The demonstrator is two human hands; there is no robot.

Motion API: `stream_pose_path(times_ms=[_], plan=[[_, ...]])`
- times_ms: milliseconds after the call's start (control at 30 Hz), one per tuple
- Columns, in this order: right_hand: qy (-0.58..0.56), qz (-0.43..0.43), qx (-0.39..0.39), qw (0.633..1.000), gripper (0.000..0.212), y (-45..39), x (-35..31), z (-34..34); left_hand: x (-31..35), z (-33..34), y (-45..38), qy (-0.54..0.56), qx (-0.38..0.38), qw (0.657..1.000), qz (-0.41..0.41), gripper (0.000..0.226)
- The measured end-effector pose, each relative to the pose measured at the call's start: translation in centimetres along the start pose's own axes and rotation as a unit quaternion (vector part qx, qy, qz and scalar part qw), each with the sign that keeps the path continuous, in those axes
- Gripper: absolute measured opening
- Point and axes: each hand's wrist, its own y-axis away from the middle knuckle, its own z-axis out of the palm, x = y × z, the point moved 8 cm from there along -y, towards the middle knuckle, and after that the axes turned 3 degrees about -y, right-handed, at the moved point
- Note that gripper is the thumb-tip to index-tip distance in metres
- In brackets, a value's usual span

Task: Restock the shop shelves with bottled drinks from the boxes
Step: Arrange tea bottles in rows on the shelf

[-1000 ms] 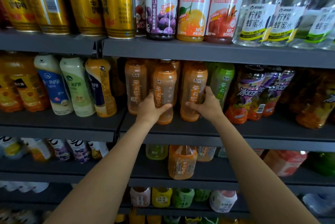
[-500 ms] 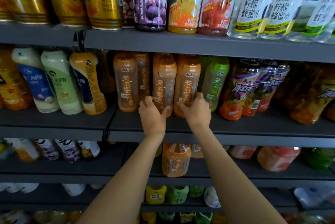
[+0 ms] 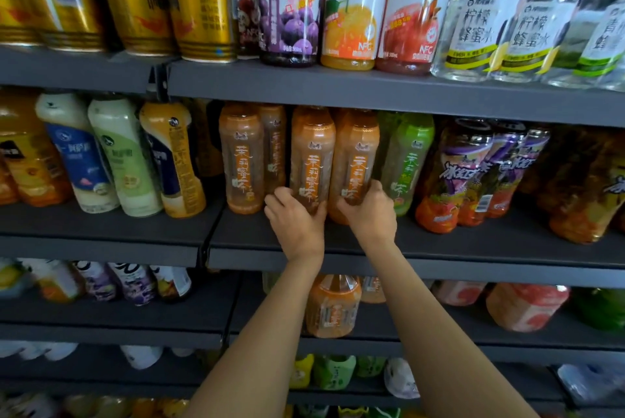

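Two orange tea bottles stand side by side on the dark middle shelf (image 3: 473, 248). My left hand (image 3: 296, 220) grips the base of the left one (image 3: 313, 157), fingers curled round it. The base of the right one (image 3: 355, 160) sits in the grip of my right hand (image 3: 370, 211). Both bottles are upright at the shelf's front. A third orange bottle (image 3: 241, 157) stands just left of them, with more of the same behind.
A green tea bottle (image 3: 407, 160) and purple-labelled bottles (image 3: 463, 174) stand to the right. White, green and yellow bottles (image 3: 118, 154) fill the left. Gold cans (image 3: 199, 2) and juice bottles (image 3: 355, 5) sit on the shelf above. Lower shelves hold more drinks (image 3: 333, 306).
Both hands slid down from the middles of the two orange bottles to their bases. The two bottles now stand closer together at the shelf front.
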Motion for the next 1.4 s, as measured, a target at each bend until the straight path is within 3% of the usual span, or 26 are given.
stream_pose_path(times_ms=[100,167,267,400,600,767,933,1100,1267,1400], plan=[[-0.028,-0.017,0.079,0.996,0.056,2.4,-0.1,-1.6,-0.4,-2.7,-0.7,0.022,0.015,0.997,0.078,0.055],[-0.088,-0.074,0.132,0.985,0.042,4.4,-1.5,-2.1,-1.6,-5.4,-1.9,0.004,0.073,0.993,0.09,0.053],[-0.134,-0.153,0.08,0.976,0.029,5.5,-4.5,0.4,-3.7,-8.1,-4.2,-0.031,0.107,0.993,0.04,0.061],[-0.098,-0.194,0.01,0.976,0.035,5.3,-7.3,3.8,-4.3,-6.2,-6.7,-0.026,-0.009,0.999,0.037,0.084],[-0.013,-0.234,-0.021,0.972,0.04,4.8,-8.5,5.8,-4.7,-5.4,-8.5,-0.008,-0.052,0.998,0.018,0.055],[0.041,-0.191,-0.062,0.979,0.045,3.7,-9.8,8.4,-6.2,-7.6,-8.5,-0.045,-0.049,0.997,0.032,0.057],[0.039,-0.089,-0.035,0.995,0.06,2.0,-11.4,10.5,-6.7,-8.9,-8.8,-0.097,-0.064,0.993,0.038,0.061],[0.006,-0.012,-0.023,1.0,0.059,0.5,-10.9,12.4,-6.8,-8.9,-9.0,-0.08,-0.067,0.993,0.052,0.062],[-0.018,0.009,-0.013,1.0,0.047,-0.6,-10.1,12.7,-6.8,-8.7,-9.1,-0.073,-0.075,0.992,0.073,0.062],[-0.02,0.007,0.004,1.0,0.053,-0.7,-10.2,12.8,-6.8,-8.6,-9.2,-0.07,-0.078,0.991,0.08,0.061]])
